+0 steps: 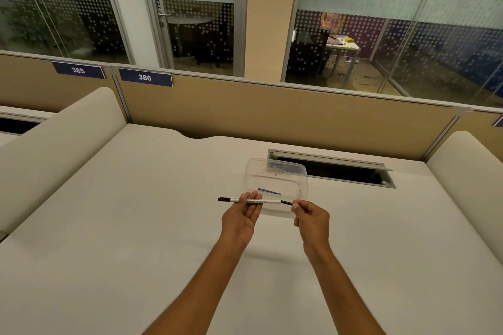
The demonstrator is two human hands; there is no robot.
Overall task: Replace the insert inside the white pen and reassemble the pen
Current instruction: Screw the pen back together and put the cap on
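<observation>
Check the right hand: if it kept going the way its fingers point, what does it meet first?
The right hand pinches the dark end of the white pen, fingers pointing up-left and away. First in that line looks like the clear plastic container just behind the pen, with a blue insert inside. Depth is uncertain.

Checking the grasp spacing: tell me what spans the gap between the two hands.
In the head view, only the white pen spans it, held in the air between left hand and right hand.
</observation>
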